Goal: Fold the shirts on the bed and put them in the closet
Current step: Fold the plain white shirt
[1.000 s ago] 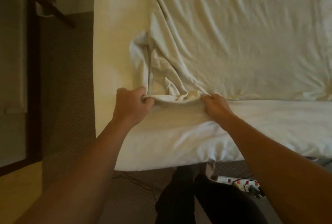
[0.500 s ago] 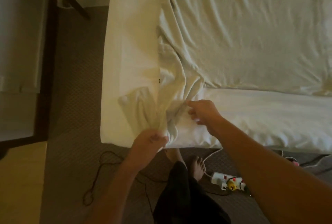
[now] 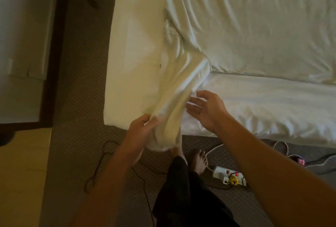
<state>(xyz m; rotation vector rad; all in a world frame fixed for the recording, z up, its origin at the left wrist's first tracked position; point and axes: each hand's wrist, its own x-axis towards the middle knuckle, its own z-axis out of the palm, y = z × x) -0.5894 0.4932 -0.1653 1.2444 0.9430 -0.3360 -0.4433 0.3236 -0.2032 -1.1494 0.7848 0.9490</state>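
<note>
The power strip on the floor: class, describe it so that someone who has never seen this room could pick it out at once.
Start at the near edge of the white bed and drop to the patterned carpet below it. Right of the person's bare foot lies the power strip, a white bar. Unlike the thin dark cable looping to the left, it carries red switches and a yellow plug.

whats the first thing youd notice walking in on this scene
A white shirt is being dragged off the near corner of the bed, bunched in the left hand and hanging past the mattress edge. The right hand hovers open beside it, fingers spread. On the carpet by the person's bare foot lies a white power strip with cables trailing.
</note>
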